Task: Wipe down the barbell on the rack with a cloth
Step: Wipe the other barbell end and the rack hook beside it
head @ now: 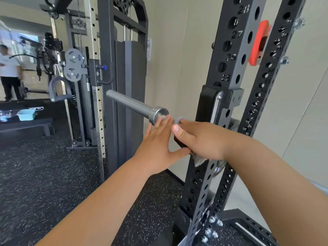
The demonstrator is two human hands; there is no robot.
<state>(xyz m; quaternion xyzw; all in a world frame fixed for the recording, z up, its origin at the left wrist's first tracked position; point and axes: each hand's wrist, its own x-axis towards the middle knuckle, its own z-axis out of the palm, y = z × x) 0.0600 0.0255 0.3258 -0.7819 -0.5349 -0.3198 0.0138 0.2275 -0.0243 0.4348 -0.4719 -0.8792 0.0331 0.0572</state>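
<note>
Silver steel barbell (131, 103) rests on the black perforated rack (229, 71), pointing far left. Left hand (159, 144) touches its collar (158, 112) with straight fingers; right hand (200, 139) grips a grey cloth (198, 161) just right of it. Wiping looks underway; the next move is probably sweeping the cloth leftward.

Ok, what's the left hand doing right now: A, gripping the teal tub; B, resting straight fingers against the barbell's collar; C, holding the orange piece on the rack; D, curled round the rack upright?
B: the left hand has its fingers straight, touching the collar of the barbell and curled round nothing, while the right hand grips the cloth.
</note>
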